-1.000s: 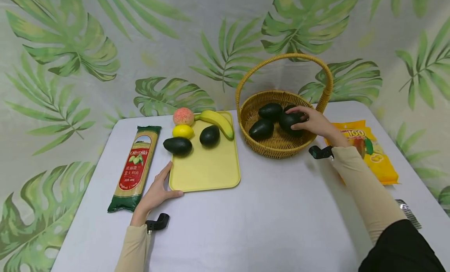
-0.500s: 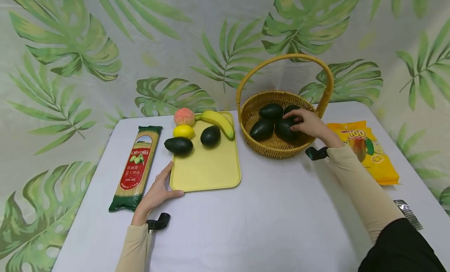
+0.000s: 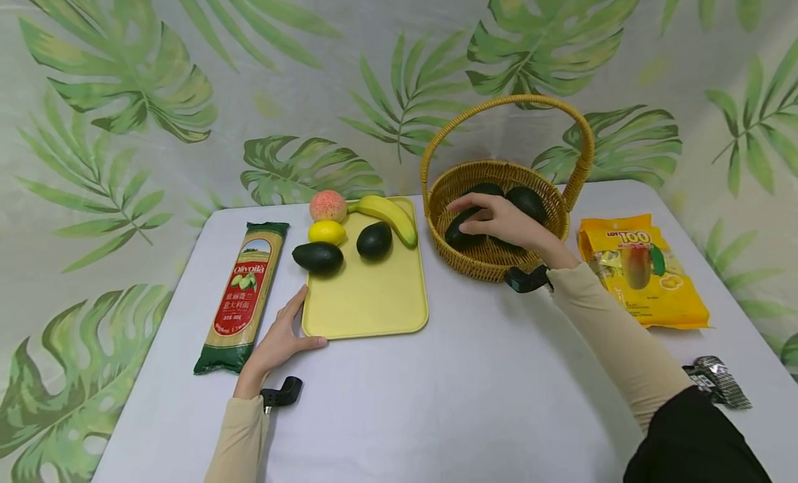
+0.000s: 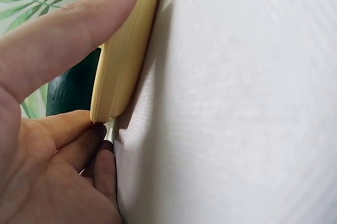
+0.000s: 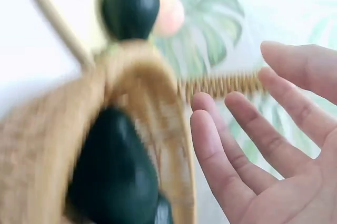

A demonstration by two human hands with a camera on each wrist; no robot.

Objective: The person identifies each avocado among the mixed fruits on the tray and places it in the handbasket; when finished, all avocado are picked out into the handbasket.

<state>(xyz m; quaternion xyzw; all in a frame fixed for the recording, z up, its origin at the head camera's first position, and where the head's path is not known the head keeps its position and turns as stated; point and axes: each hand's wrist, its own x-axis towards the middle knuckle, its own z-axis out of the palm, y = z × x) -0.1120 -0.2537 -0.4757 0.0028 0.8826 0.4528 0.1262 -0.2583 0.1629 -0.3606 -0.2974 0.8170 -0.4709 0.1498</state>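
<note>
Dark green avocados [image 3: 527,204], smooth-skinned, rounded and narrowed toward one end, are seen clustered inside a round, golden-brown woven basket [image 3: 480,267] with a tall arched handle [image 3: 508,100], set toward the back of a white-covered counter [image 3: 467,400]. Some are partly hidden by a person's right hand [image 3: 501,223], which is held over the basket with its fingers parted and slightly bent; nothing is gripped, and its fingertips are shown apart from the fruit in the blurred right wrist view. The near left corner of a shallow yellow tray [image 3: 368,303] is touched by the left hand [image 3: 280,337], its thumb extended and its fingers laid along the side. At the tray's far end a banana [image 3: 389,216], a lemon [image 3: 327,232], a pinkish peach [image 3: 327,206] and two more avocados are grouped, one placed at the left edge. The scene is flanked by a pasta packet [image 3: 242,299] and a yellow candy bag [image 3: 645,271].
</note>
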